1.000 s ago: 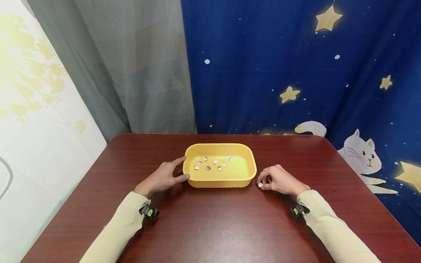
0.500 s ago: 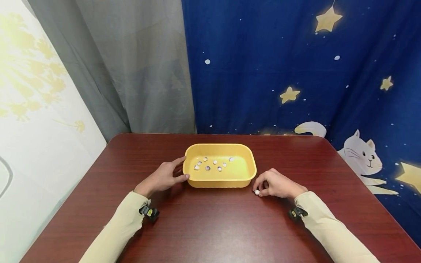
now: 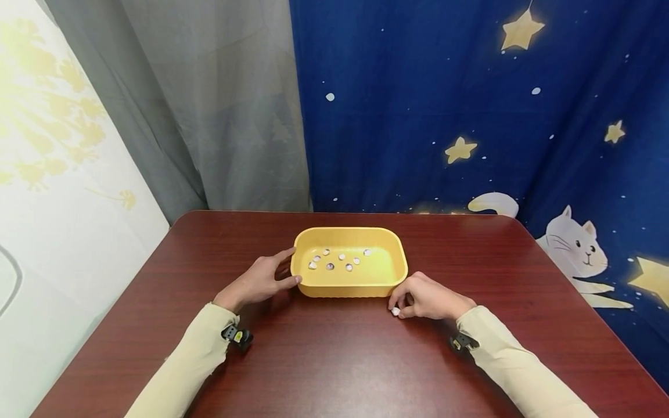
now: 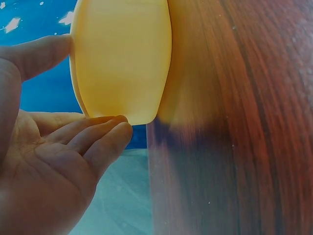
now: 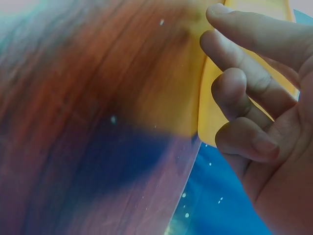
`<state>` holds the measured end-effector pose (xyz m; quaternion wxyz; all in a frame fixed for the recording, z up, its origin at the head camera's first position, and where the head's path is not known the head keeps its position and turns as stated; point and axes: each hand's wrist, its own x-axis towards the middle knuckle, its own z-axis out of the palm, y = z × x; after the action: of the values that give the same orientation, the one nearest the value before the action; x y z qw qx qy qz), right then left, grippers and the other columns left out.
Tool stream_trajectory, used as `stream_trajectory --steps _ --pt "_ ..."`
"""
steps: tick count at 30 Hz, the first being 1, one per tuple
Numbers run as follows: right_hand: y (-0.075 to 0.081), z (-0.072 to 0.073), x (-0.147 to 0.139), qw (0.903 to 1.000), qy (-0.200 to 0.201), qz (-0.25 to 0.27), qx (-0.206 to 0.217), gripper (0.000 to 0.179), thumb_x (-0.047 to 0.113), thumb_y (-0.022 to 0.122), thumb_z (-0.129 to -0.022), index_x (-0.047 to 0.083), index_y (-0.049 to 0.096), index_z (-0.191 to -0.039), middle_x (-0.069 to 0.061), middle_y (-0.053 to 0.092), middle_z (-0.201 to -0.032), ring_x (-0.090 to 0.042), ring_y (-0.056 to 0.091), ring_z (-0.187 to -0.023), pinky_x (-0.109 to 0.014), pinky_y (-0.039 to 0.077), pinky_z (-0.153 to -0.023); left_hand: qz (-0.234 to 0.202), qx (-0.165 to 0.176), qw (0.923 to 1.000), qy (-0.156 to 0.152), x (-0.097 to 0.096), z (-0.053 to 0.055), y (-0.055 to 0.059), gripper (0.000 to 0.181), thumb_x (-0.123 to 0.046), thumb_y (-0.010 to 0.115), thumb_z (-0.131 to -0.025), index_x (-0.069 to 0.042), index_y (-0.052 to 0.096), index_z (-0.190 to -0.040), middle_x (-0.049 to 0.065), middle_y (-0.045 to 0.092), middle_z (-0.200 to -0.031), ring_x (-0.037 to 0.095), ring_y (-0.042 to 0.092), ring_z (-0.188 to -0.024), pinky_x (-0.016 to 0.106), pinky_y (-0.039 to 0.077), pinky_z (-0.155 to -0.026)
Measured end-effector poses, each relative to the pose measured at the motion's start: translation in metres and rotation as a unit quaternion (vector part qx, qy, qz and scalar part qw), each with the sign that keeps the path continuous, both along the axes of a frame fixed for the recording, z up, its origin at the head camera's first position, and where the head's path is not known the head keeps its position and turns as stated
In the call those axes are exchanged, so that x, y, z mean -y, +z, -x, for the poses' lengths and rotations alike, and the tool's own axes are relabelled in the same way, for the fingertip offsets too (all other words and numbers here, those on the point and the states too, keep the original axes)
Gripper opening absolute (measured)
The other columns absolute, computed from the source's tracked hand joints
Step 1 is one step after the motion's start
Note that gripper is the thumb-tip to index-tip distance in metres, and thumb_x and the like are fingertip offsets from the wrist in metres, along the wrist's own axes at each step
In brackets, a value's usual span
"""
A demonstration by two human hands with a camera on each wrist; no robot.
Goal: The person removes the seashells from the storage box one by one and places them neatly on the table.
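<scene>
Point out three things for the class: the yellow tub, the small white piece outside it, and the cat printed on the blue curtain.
Yellow tub (image 3: 349,292): head view, on its near wall.
Small white piece (image 3: 395,312): head view, middle of its visible side.
Cat (image 3: 575,244): head view, on its head.

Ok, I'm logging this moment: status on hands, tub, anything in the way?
Left hand touching yellow tub. Right hand pinching small white piece outside it. Tub wall between that piece and pieces inside.
</scene>
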<state>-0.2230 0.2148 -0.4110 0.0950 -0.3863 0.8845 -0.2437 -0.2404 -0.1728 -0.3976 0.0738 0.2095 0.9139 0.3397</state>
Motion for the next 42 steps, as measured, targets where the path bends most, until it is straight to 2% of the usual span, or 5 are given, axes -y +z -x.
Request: stream_trajectory --steps 11,18,24,32,42 --pt "0.004 -0.014 0.027 0.999 0.033 -0.026 -0.012 0.014 0.01 0.08 -0.082 0.021 0.077 -0.09 0.015 0.065 -0.072 0.007 0.053 -0.063 -0.013 0.048 -0.06 0.002 -0.004 1.0 -0.003 0.0 0.0 0.002 0.079 -0.033 0.069 -0.095 -0.003 0.031 -0.157 0.016 0.046 -0.156 0.028 0.05 -0.142 0.048 0.043 -0.115" --pt "0.013 -0.024 0.059 0.9934 0.078 -0.038 -0.075 0.011 0.015 0.077 -0.085 0.02 0.069 -0.081 0.017 0.063 -0.069 0.005 0.052 -0.062 -0.009 0.042 -0.06 0.002 -0.003 1.0 -0.005 0.0 0.0 0.003 0.08 -0.035 0.069 -0.095 -0.003 0.029 -0.157 0.016 0.045 -0.157 0.028 0.05 -0.142 0.048 0.044 -0.114" --pt "0.018 -0.023 0.085 0.9866 0.1 -0.052 -0.118 0.024 0.018 0.076 -0.087 0.021 0.058 -0.072 0.015 0.055 -0.065 0.003 0.05 -0.061 -0.008 0.035 -0.056 0.012 -0.006 0.9999 -0.001 0.0 0.0 0.003 0.081 -0.037 0.068 -0.095 -0.004 0.029 -0.158 0.015 0.044 -0.158 0.028 0.048 -0.143 0.048 0.044 -0.115" --pt "0.015 -0.02 0.113 0.9782 0.12 -0.072 -0.153 0.013 0.021 0.076 -0.087 0.021 0.065 -0.079 0.013 0.056 -0.066 0.004 0.048 -0.062 -0.009 0.036 -0.058 -0.004 -0.011 0.9999 -0.007 0.001 0.0 0.001 0.08 -0.033 0.069 -0.095 -0.001 0.03 -0.157 0.019 0.044 -0.156 0.03 0.051 -0.141 0.048 0.045 -0.113" --pt "0.01 -0.016 0.133 0.9753 0.105 -0.108 -0.162 0.004 0.02 0.075 -0.088 0.023 0.072 -0.088 0.014 0.054 -0.065 0.001 0.049 -0.062 -0.013 0.038 -0.058 -0.002 -0.015 0.9999 -0.008 0.0 0.0 0.0 0.078 -0.031 0.068 -0.096 -0.001 0.03 -0.157 0.018 0.046 -0.155 0.029 0.052 -0.14 0.048 0.046 -0.112"
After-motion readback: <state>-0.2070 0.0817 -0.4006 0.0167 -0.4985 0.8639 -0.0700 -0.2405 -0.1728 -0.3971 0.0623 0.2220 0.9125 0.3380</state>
